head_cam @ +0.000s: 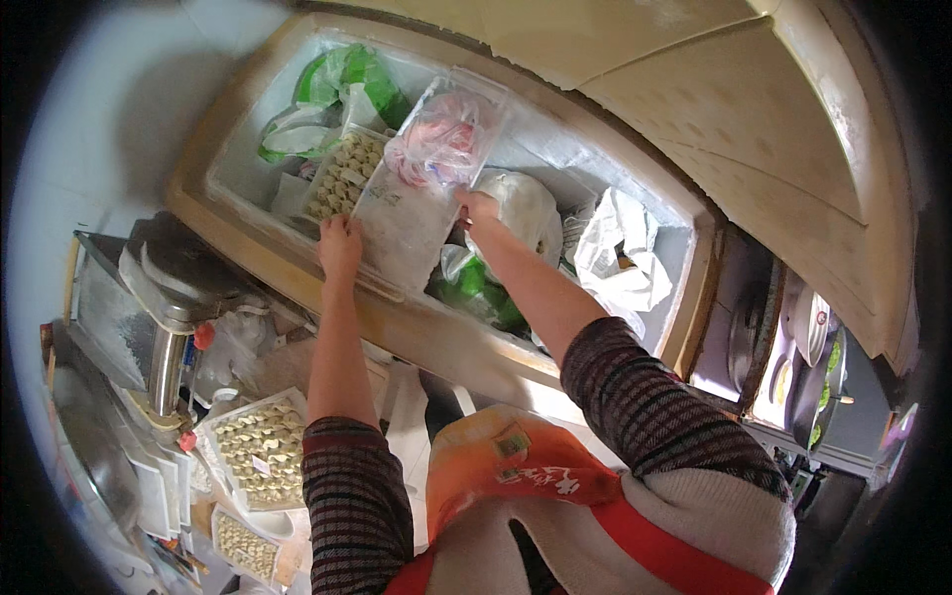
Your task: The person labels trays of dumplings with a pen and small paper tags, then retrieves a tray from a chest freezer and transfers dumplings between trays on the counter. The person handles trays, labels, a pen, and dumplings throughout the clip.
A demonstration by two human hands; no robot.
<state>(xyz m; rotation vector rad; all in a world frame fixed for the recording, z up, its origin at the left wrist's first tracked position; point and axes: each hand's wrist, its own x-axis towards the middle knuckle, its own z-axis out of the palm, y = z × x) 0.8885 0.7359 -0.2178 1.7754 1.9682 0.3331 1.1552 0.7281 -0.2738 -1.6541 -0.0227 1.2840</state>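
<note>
An open chest freezer lies before me, and both my hands reach into it. Across its middle sits a shallow, translucent plastic container, with a knotted plastic bag of pinkish contents at its far end. My right hand grips the container's right edge. My left hand has its fingers curled down by the container's left edge and the near end of a white tray of dumplings; which of the two it grips is hidden.
Green and white bags fill the far left of the freezer; a white bag, a green bag and a crumpled white bag lie at right. The raised lid hangs over the far side. Dumpling trays and a metal machine stand lower left.
</note>
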